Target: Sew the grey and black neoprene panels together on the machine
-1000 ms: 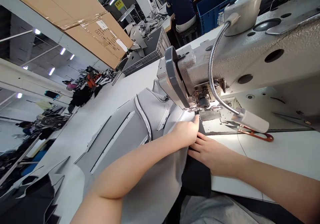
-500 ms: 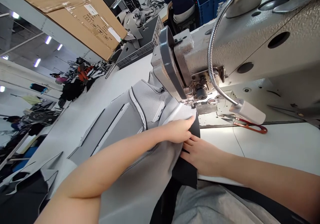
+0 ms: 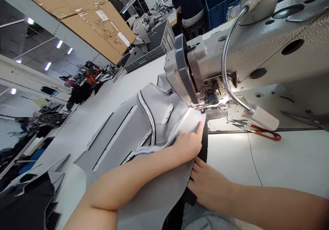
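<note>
Grey fabric (image 3: 164,185) with white-edged seams spreads over the white table, its right edge under the needle area of a sewing machine (image 3: 213,96). Black material (image 3: 204,144) shows below that edge. My left hand (image 3: 189,144) lies on top of the fabric, index finger stretched toward the needle area, the other fingers curled. Nearer to me, my right hand (image 3: 209,182) is at the fabric's edge with the fingertips partly under it; the thumb side rests by the black material, which it grips together with the grey fabric.
Red-handled snips (image 3: 264,131) lie right of the needle area, with a loose thread on the table (image 3: 282,158). A jointed lamp (image 3: 264,117) hangs over the machine bed. Behind are a grey crate (image 3: 151,53), a cardboard box (image 3: 102,31) and a seated person (image 3: 189,4).
My hands have moved apart; the right is lower and nearer to me. My left index finger now points forward on the fabric. The whole view has shifted slightly.
</note>
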The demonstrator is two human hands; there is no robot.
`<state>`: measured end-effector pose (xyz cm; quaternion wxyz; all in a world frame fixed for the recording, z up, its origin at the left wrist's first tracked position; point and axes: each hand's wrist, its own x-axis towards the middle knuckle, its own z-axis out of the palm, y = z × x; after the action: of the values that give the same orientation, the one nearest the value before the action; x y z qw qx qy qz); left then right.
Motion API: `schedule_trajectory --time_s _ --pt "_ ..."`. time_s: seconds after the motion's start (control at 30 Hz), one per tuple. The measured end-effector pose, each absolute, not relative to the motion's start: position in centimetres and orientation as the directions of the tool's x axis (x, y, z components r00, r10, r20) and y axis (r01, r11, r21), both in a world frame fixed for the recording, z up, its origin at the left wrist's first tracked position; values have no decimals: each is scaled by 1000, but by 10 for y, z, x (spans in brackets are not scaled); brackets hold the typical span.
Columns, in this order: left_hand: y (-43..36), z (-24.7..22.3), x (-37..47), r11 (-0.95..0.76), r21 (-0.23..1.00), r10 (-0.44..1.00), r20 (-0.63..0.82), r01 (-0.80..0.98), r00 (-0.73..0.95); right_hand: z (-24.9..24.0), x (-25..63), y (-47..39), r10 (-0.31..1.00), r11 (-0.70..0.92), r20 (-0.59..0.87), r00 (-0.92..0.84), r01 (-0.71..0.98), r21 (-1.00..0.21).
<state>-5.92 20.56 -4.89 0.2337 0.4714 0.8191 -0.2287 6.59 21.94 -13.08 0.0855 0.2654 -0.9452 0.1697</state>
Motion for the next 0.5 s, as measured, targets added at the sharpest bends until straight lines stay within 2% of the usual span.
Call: schedule_trajectory --time_s 0.07,0.17,0.23,0.37,0.5 --pt "201 -44 -60 470 -91 642 -648 878 -410 -133 69 207 -442 823 257 -860 -502 -267" --pt "201 -34 -67 501 137 691 -658 855 -299 -138 66 189 -399 841 296 -868 -475 -260" --pt "205 -31 -71 509 210 710 -650 834 -270 -140 62 179 -372 847 298 -879 -453 -279" --pt "216 -34 -71 516 175 712 -632 838 -307 -142 56 165 -321 852 217 -922 -381 -358" --pt "228 -43 -72 517 126 735 -572 847 -363 -145 53 157 -272 841 215 -938 -341 -421"
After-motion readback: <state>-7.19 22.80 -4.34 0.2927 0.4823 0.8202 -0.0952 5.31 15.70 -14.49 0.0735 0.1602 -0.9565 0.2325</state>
